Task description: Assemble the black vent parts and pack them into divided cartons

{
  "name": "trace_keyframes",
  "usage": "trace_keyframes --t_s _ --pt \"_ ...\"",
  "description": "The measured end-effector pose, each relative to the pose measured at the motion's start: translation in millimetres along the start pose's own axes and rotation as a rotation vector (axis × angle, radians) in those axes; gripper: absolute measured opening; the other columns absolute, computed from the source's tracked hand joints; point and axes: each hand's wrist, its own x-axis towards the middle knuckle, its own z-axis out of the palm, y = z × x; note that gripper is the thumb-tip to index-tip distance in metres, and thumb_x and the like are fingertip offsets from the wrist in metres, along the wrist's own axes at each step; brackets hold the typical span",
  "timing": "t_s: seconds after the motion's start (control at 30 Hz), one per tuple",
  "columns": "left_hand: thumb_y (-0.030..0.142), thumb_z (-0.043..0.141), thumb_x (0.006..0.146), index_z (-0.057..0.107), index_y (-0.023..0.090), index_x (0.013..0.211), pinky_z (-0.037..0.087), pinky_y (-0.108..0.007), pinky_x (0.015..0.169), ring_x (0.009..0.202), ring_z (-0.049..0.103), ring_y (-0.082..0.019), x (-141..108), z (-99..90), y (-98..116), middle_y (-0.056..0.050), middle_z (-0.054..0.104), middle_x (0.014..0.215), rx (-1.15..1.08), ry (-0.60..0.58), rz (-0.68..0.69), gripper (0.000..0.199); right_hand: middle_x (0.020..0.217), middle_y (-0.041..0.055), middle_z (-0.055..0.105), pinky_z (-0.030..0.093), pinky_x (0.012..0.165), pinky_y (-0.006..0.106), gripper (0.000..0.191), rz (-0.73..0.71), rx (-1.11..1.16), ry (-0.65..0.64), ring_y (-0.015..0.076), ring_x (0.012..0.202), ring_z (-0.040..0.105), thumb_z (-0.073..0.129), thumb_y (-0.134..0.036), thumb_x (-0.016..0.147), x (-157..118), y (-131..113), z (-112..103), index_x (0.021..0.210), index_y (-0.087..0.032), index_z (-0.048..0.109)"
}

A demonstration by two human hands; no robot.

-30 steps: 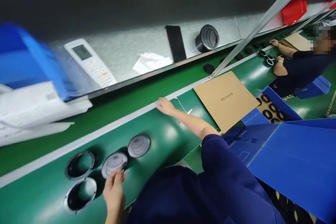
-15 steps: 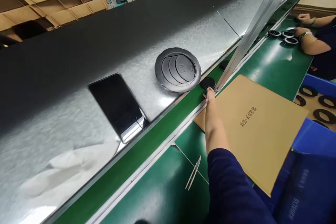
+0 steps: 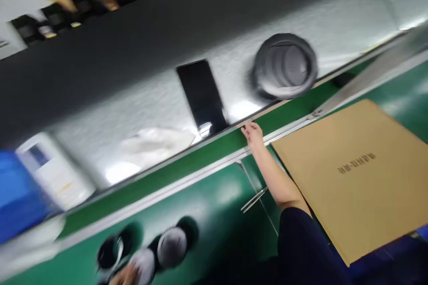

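My right hand [image 3: 252, 134] reaches over the narrow green belt, near its far edge. Its fingers are slightly apart, and no object shows in them. My left hand [image 3: 126, 274] enters at the bottom left edge, blurred and partly cut off. Its fingers rest against the edge of a grey-topped round piece [image 3: 144, 266] and seem to grip it. Close by are another grey-topped round piece [image 3: 172, 247] and a dark ring-shaped piece [image 3: 109, 253]. Tweezers [image 3: 254, 200] lie on the green table below my right hand.
A black round air vent [image 3: 286, 67], a phone [image 3: 202, 98], a white cloth or glove [image 3: 157, 142] and a white device [image 3: 55, 171] rest on the metal shelf. A large cardboard sheet [image 3: 357, 178] lies right of my arm, below a metal post [image 3: 371, 73].
The view has swung left. My right hand has left the black disc beside the post and moved left along the belt. My left hand and several round pieces have come into view.
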Motion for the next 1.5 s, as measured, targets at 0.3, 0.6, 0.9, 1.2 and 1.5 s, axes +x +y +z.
trace_keyframes --t_s 0.3,0.6,0.9,1.2,1.5 --pt "0.039 0.089 0.067 0.045 0.038 0.152 0.048 -0.053 0.111 0.144 0.048 -0.035 -52.3 22.7 -55.5 -0.008 0.048 0.158 -2.025 -0.355 0.191 0.095 0.077 -0.0018 0.069 0.062 0.084 0.029 0.039 0.954 0.07 -1.019 0.0104 0.071 0.066 0.098 -0.035 0.061 -407.3 140.5 4.1 0.082 -0.018 0.069" --pt "0.073 0.038 0.096 0.057 0.014 0.141 0.062 -0.057 0.081 0.106 0.071 -0.037 -87.6 33.9 -144.8 -0.019 0.071 0.124 -2.429 -0.813 0.061 0.076 0.105 0.0098 0.066 0.058 0.084 0.038 0.04 -0.194 -0.621 -1.723 0.0219 0.098 0.063 0.056 -0.054 0.101 -451.5 103.8 11.3 0.113 -0.023 0.077" --pt "0.073 0.034 0.097 0.063 0.01 0.132 0.063 -0.056 0.061 0.097 0.073 -0.043 -94.4 52.6 -193.8 -0.026 0.072 0.115 -2.416 -1.076 0.18 0.078 0.126 0.0122 0.056 0.036 0.117 0.052 0.057 -0.742 -0.993 -1.809 0.0287 0.126 0.042 0.033 -0.057 0.108 -473.1 149.7 31.8 0.116 -0.027 0.08" --pt "0.079 0.025 0.095 0.061 0.009 0.134 0.064 -0.054 0.062 0.113 0.067 -0.048 -79.8 67.5 -226.9 -0.028 0.067 0.126 -2.513 -1.183 0.182 0.087 0.125 0.009 0.063 0.034 0.119 0.048 0.075 -0.385 -0.987 -1.846 0.0263 0.128 0.051 0.025 -0.074 0.103 -499.0 169.1 56.7 0.108 -0.025 0.082" --pt "0.08 0.037 0.092 0.056 0.012 0.141 0.061 -0.06 0.072 0.109 0.069 -0.046 -60.9 93.6 -254.2 -0.024 0.072 0.118 -2.549 -1.156 -0.016 0.086 0.149 0.0086 0.053 0.038 0.119 0.051 0.062 -0.487 -1.015 -1.921 0.027 0.142 0.044 0.027 -0.065 0.107 -512.8 198.6 45.5 0.138 -0.028 0.067"
